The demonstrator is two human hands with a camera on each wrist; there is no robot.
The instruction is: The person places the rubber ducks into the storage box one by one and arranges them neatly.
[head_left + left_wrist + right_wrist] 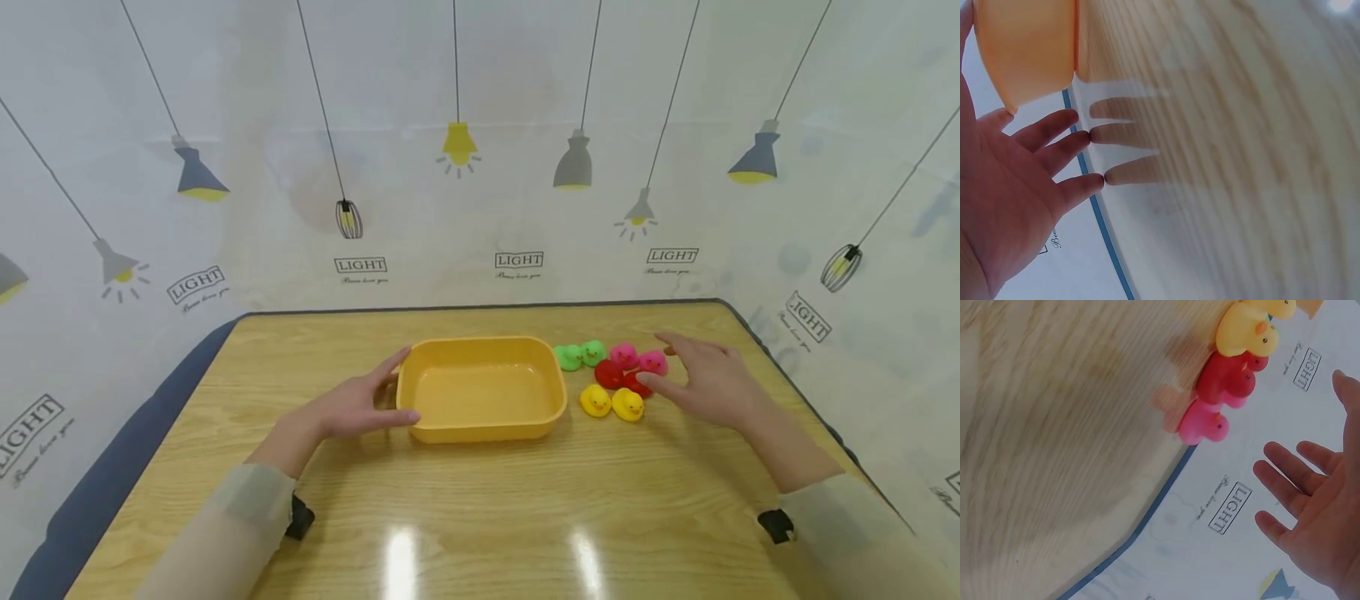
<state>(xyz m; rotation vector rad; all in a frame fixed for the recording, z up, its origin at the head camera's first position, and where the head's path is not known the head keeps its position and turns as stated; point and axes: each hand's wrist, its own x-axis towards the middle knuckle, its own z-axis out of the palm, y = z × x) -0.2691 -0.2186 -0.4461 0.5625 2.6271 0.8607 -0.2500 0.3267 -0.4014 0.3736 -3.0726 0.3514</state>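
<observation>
A yellow-orange plastic basin [480,433] with rounded corners sits on the table with nothing in it. My left hand [356,406] is at its left end, thumb by the near corner and index finger by the far corner. In the left wrist view, the other fingers of that hand [1029,162] spread beside the basin wall [1029,50]. Right of the basin are small toy ducks: green [592,352], pink [624,356], red [609,374] and yellow [627,405] ones. My right hand [708,379] hovers at the group's right side, fingers apart, holding nothing.
The wooden table [480,517] has a dark edge along the back and sides. Behind it hangs a white cloth [420,192] printed with lamps and the word LIGHT. Dark straps [300,518] are worn at both wrists.
</observation>
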